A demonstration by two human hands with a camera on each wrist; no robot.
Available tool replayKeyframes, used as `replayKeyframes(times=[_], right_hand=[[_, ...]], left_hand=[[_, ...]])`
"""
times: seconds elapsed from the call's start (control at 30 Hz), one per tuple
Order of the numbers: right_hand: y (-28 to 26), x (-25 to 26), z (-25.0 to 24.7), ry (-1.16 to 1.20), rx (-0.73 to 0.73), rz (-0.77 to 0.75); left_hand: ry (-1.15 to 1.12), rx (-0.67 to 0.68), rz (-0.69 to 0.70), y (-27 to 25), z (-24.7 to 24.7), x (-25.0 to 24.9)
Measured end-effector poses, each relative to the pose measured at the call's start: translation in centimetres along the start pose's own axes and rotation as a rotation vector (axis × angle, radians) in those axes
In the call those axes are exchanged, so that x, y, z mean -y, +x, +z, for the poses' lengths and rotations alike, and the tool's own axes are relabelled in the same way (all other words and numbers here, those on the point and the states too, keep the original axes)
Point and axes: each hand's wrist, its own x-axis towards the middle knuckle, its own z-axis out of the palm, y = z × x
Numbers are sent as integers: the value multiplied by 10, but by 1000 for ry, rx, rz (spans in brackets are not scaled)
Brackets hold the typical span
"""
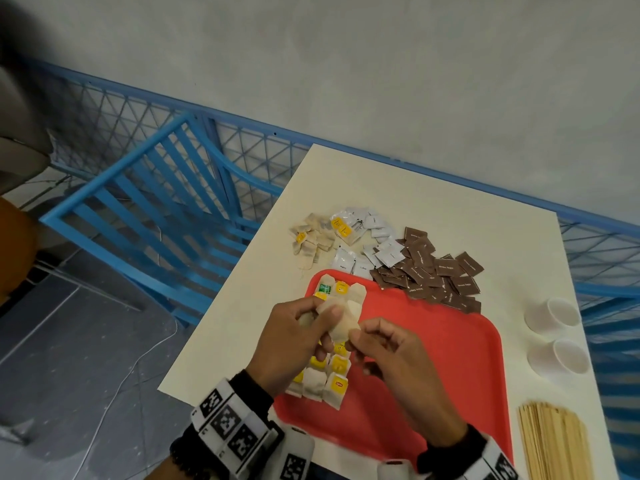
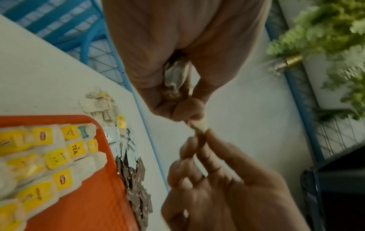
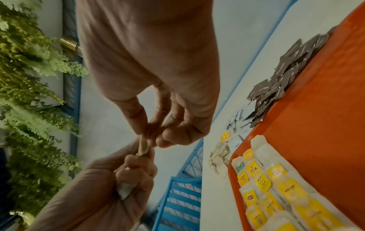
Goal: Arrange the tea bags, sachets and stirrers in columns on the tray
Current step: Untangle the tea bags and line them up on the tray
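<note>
From the head view, the left hand and right hand meet above the glossy red tray, both pinching one soft, papery tea bag between curled fingers. Below them, flat yellow-tagged bags lie in columns at the tray's left side; loose tea bags, white sachets, brown sachets and thin wooden stirrers rest on the table.

The left wrist view shows thumb and forefinger of the left hand clamped on the bag's edge.

The right wrist view shows the right hand's fingertips closed on that same bag.
</note>
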Motion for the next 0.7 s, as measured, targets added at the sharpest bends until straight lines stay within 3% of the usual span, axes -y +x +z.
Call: replayKeyframes(times=[0.07,0.2,0.3,0.37,0.5,0.7], right_hand=[[1,1,-3,-94,4,-70],[12,3,-1,-468,105,-230],[21,1,4,-468,84,-258],[26,-2,4,-454,119,-231],[35,-27,11,-710,297,-146],[50,-101,40,-951,283,8]], left_hand=[[105,79,-4,1,-7,-3],[521,214,80,2,-19,-5],[604,272,29,3,-30,-1],[616,275,-2,2,-36,4],[733,291,-59,-1,-50,29],[731,172,-314,-16,-75,96]])
